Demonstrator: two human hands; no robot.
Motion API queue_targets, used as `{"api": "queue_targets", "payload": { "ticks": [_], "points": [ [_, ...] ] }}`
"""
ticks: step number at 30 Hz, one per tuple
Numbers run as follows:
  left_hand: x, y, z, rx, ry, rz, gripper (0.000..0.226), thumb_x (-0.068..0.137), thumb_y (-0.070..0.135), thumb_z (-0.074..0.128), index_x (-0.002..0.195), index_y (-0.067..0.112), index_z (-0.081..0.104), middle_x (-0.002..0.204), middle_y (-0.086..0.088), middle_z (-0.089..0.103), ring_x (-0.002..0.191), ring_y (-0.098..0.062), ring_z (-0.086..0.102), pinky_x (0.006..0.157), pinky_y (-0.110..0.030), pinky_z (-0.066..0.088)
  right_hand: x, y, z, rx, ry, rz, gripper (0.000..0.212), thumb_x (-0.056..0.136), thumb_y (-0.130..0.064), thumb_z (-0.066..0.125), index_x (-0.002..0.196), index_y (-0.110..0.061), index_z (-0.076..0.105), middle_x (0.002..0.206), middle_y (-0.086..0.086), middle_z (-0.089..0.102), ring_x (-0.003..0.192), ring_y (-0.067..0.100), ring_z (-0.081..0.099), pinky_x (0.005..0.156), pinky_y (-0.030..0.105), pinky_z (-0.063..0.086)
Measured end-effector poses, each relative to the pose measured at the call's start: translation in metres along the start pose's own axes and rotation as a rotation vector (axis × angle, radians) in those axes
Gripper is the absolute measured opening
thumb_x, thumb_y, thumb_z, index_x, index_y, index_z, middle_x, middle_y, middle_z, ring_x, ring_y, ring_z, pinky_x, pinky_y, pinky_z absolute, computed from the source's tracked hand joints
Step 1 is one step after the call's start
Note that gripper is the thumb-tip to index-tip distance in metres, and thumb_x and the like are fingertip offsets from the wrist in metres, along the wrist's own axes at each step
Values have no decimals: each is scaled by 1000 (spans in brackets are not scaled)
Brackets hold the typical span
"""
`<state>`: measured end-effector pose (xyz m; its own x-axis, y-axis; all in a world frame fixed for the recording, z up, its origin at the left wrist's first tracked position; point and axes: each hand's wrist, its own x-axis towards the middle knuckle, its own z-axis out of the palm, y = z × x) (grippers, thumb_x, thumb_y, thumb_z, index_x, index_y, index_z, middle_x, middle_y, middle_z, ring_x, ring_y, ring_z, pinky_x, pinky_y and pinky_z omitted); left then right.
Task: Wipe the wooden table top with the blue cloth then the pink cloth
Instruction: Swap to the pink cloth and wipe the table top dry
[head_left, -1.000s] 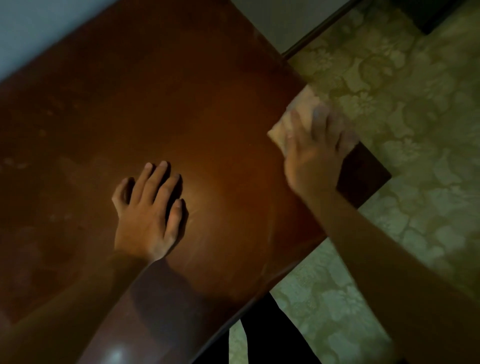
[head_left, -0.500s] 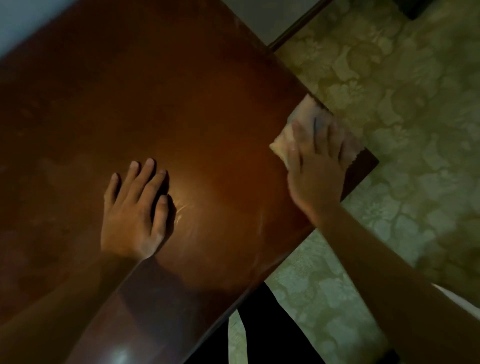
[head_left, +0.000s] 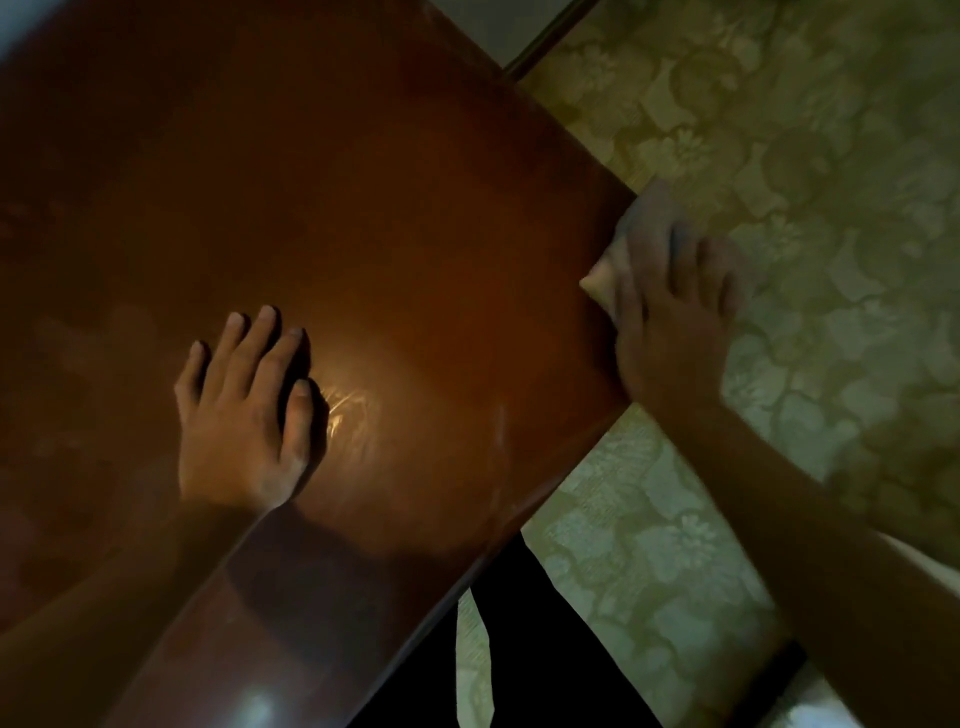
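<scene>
While my left hand (head_left: 244, 415) lies flat, fingers straight, on the glossy reddish-brown wooden table top (head_left: 415, 234), my right hand (head_left: 670, 317) presses the crumpled pale pinkish cloth (head_left: 605, 273) at its right edge, unwiped wood lying leftward.

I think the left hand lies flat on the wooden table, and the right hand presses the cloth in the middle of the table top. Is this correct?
Not quite. In the head view the right hand presses the cloth at the right edge of the wooden table, near its corner, not in the middle. The left hand does lie flat on the table top.
</scene>
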<state>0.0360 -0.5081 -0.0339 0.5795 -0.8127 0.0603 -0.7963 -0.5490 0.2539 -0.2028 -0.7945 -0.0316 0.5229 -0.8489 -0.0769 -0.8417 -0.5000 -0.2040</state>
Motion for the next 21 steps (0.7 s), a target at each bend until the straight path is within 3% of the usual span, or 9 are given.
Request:
{"api": "queue_targets", "payload": {
  "ticks": [2, 5, 9, 13, 15, 18, 21],
  "points": [
    [0, 0, 0, 4, 2, 4, 53, 100, 36, 32, 145, 11, 47, 158, -10, 36, 151, -26, 23, 120, -52, 13, -40, -35, 13, 8, -15, -67, 55, 108, -46, 19, 158, -29, 31, 166, 19, 25, 154, 43, 16, 121, 65, 15],
    [0, 1, -1, 8, -7, -3, 53, 100, 36, 31, 145, 11, 47, 159, -10, 36, 151, -25, 22, 120, -51, 13, -116, -85, 30, 84, -64, -240, 51, 109, -45, 20, 157, -39, 32, 168, 9, 23, 157, 36, 11, 124, 60, 13],
    [1, 2, -4, 0, -10, -11, 53, 100, 35, 33, 145, 10, 48, 159, -10, 36, 151, -26, 23, 120, -52, 14, -119, -78, 29, 60, -107, -438, 49, 109, -45, 22, 156, -39, 34, 167, 5, 26, 157, 30, 15, 123, 57, 18],
    [-1, 4, -6, 9, -16, -14, 53, 101, 35, 33, 145, 10, 47, 158, -11, 36, 151, -27, 24, 120, -49, 12, -45, -54, 18, -66, -79, -317, 53, 105, -51, 31, 156, -36, 34, 163, 14, 31, 149, 43, 25, 119, 62, 21],
    [0, 5, -7, 12, -23, -14, 53, 101, 35, 33, 145, 9, 47, 158, -11, 36, 151, -28, 24, 119, -49, 12, -36, -70, 19, -62, -64, -262, 54, 105, -51, 31, 156, -35, 34, 165, 13, 26, 151, 44, 21, 121, 62, 17],
    [1, 6, -9, 18, -30, -22, 53, 100, 34, 33, 144, 9, 48, 158, -11, 36, 150, -28, 24, 119, -51, 14, -79, -106, 32, 13, -84, -402, 55, 105, -52, 31, 159, -40, 26, 170, 9, 17, 156, 39, 9, 125, 59, 10],
    [1, 6, -9, 26, -29, -20, 54, 100, 36, 33, 144, 9, 49, 158, -11, 36, 150, -28, 25, 119, -52, 15, -145, -130, 43, 119, -119, -540, 54, 106, -47, 40, 158, -35, 32, 169, 8, 19, 158, 32, 8, 126, 54, 11]
  ]
}}
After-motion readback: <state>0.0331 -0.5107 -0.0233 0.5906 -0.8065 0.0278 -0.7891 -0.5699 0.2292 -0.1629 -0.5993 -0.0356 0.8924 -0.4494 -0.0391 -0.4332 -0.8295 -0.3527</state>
